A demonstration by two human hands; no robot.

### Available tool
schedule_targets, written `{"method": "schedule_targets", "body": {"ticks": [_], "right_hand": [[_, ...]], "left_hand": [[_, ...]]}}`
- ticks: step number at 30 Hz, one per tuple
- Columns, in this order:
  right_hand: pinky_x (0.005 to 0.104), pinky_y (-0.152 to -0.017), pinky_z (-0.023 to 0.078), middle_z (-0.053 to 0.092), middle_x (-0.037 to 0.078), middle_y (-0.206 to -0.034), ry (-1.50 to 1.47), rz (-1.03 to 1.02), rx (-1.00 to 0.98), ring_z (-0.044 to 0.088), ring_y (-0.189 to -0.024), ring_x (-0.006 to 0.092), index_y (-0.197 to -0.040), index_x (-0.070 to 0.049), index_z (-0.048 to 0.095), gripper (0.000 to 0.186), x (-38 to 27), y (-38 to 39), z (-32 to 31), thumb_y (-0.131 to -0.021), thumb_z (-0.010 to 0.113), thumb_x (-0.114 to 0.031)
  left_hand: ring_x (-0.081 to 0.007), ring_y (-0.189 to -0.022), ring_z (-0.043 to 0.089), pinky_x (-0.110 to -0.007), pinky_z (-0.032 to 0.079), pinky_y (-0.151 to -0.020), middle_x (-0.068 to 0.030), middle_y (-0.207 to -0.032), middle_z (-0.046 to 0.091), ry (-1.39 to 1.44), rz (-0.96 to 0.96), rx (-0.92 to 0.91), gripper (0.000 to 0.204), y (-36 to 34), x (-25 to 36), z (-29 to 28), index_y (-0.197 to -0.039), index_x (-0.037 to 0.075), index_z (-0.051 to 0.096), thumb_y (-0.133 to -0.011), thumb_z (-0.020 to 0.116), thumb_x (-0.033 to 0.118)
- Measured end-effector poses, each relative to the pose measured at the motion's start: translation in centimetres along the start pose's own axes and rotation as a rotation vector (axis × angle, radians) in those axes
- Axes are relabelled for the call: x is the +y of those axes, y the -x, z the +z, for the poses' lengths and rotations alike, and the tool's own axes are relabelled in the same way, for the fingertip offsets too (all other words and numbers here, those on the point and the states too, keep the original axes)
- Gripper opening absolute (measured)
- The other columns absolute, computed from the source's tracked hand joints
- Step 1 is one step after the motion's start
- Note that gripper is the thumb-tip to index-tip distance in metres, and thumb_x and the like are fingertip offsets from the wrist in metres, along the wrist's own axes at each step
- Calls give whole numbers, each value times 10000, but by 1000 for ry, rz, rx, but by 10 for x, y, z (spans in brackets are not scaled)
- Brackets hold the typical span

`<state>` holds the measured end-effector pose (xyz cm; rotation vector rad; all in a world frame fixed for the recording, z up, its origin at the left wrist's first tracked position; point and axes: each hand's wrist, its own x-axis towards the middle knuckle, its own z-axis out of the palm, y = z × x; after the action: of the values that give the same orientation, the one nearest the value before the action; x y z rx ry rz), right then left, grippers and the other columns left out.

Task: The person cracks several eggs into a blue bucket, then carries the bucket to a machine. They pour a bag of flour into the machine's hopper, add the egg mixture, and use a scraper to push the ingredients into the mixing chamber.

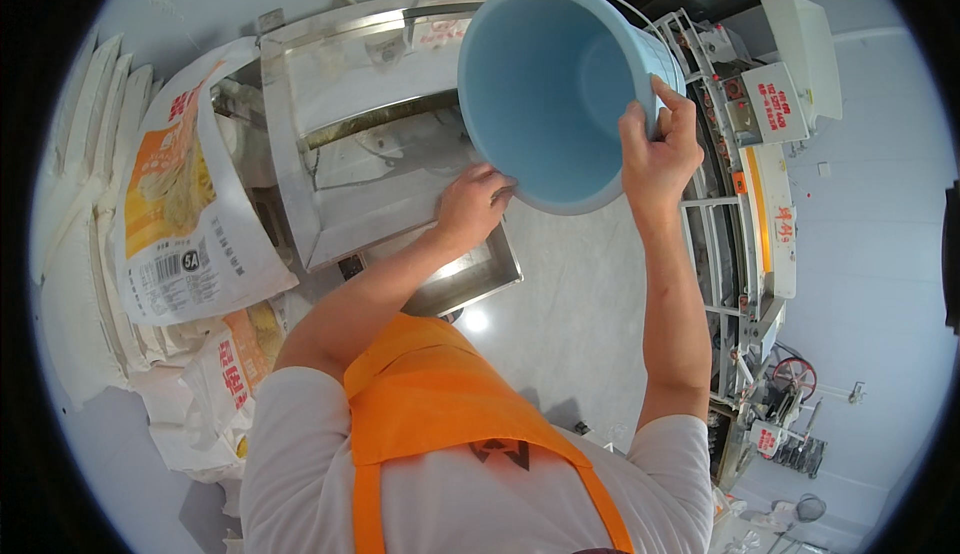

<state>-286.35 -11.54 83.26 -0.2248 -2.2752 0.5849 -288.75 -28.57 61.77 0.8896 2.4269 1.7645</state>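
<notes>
A light blue plastic bucket (560,94) is held tipped on its side over the open stainless-steel hopper (350,154) of a machine, its mouth turned toward the camera. The right hand (660,149) is clenched over the bucket's rim, thumb inside; the left hand (475,204) is pressed under the lower rim, fingers curled against it. The bucket's inside appears empty, though the far wall is poorly seen. The emptying step seems to be in hand or just finished. Next, the bucket would likely need righting and drawing clear of the hopper edge. Printed flour sacks (185,204) are stacked to the left.
</notes>
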Motion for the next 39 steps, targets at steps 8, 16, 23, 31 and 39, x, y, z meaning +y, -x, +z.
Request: {"method": "schedule_targets", "body": {"ticks": [8, 16, 23, 31, 39], "right_hand": [[198, -521, 368, 428, -47, -589, -7, 15, 31, 395, -519, 21, -1249, -17, 689, 347, 14, 2, 1, -912, 746, -72], [182, -543, 382, 451, -43, -593, -15, 2, 11, 401, -533, 15, -1261, -15, 689, 348, 12, -1, 4, -922, 742, -74], [242, -561, 516, 679, 68, -662, 144, -193, -8, 636, -564, 60, -1234, -34, 707, 315, -8, 1, -2, -927, 762, -77], [272, -500, 502, 707, 91, -704, 113, -493, -115, 639, -508, 144, -1189, -20, 690, 355, -42, 37, 21, -849, 784, 15], [302, -483, 495, 716, 84, -741, 113, -623, -205, 622, -496, 188, -1174, -37, 684, 378, -69, 59, 38, -819, 793, 30]], "left_hand": [[-96, -764, 555, -279, 420, -652, 15, -946, 667, 1027, -966, -181, 213, 13, 10, -22, -1114, 45, 758, -904, 756, 78], [-90, -766, 512, -267, 383, -628, 26, -892, 581, 1153, -1086, -184, 240, 16, 26, -52, -1179, 35, 712, -944, 741, 75], [-85, -733, 449, -259, 331, -603, 22, -870, 524, 1073, -955, -113, 238, 64, 22, -136, -1192, 5, 669, -968, 693, 79], [-93, -827, 589, -265, 435, -655, 1, -951, 717, 551, -1225, 162, 229, 245, -73, -230, -1124, 59, 787, -930, 692, 135], [-395, -823, 745, -508, 563, -797, -190, -846, 770, -429, -1169, 139, 276, 528, -276, -280, -875, 51, 788, -846, 734, 320]]}}
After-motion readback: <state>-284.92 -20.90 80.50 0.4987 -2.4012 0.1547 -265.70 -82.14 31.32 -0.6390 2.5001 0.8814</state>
